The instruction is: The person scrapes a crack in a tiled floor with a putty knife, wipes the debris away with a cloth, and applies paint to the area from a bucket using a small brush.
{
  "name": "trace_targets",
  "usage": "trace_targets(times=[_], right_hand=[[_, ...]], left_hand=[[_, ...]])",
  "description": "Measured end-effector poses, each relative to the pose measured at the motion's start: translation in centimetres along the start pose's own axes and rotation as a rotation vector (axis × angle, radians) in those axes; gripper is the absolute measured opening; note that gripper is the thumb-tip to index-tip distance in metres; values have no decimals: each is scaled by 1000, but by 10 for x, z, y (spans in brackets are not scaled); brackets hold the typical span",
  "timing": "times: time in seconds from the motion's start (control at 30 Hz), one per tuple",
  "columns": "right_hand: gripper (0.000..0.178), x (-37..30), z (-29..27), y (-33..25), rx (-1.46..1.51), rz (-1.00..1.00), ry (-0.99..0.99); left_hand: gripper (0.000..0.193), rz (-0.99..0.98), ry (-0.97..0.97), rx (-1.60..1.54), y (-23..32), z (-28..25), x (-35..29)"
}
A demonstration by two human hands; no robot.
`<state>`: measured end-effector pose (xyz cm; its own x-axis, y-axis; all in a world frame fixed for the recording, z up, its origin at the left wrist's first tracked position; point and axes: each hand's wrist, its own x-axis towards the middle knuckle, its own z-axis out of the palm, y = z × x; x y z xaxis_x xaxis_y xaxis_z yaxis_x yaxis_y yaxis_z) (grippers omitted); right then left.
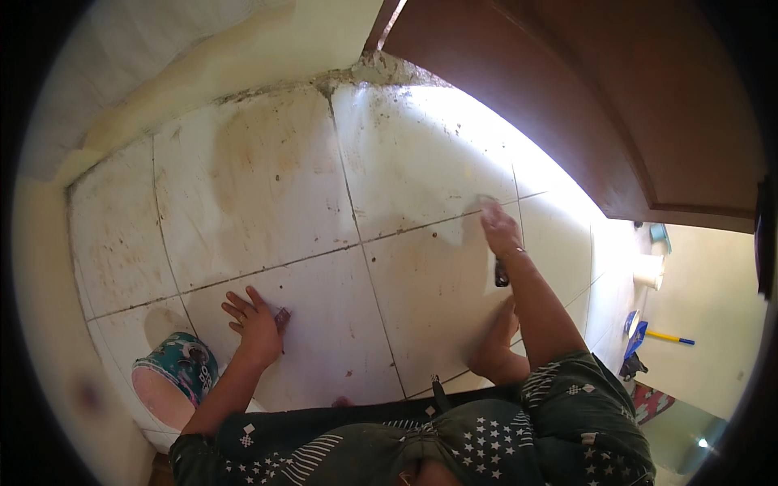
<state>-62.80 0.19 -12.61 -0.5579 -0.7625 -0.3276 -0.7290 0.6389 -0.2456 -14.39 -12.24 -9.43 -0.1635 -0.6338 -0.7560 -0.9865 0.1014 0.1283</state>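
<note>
My left hand [258, 330] rests against the dirt-marked white floor tiles [308, 356], its fingers spread. A small reddish, shiny thing [282, 317] shows beside that hand's thumb side; I cannot make out its kind. My right hand [500, 228] is farther forward over the tiles, smeared by motion. A pale blur lies at its fingertips, and whether the hand holds anything is unclear. Just below the right wrist shows a small black, glossy thing [502, 274], partly covered by the forearm. My bare foot [493, 352] stands near the right forearm.
A teal patterned bucket [182, 366] stands by my left forearm. The brown door [567, 105] fills the upper right, with bright light beneath it. Along the right wall are a white container [649, 270] and a blue dustpan with a yellow handle [668, 338]. Pale walls bound the left.
</note>
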Motion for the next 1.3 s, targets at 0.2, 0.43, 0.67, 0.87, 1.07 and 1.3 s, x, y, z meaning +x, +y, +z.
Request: trace_targets(times=[0.2, 0.43, 0.67, 0.87, 1.07, 1.3], right_hand=[[69, -43, -42, 25, 339, 307, -185], [52, -40, -68, 3, 447, 317, -376], [65, -34, -70, -62, -202, 238, -320], [68, -38, -48, -93, -365, 13, -137], [63, -32, -14, -95, -553, -425, 191], [60, -29, -9, -82, -573, -268, 135]], left_hand=[[88, -18, -22, 38, 0, 2, 0], [88, 10, -15, 62, -1, 5, 3], [89, 7, -15, 51, -1, 2, 1], [90, -22, -30, 21, -1, 3, 2], [91, 18, -41, -7, 0, -2, 1], [90, -27, -28, 24, 3, 2, 0]])
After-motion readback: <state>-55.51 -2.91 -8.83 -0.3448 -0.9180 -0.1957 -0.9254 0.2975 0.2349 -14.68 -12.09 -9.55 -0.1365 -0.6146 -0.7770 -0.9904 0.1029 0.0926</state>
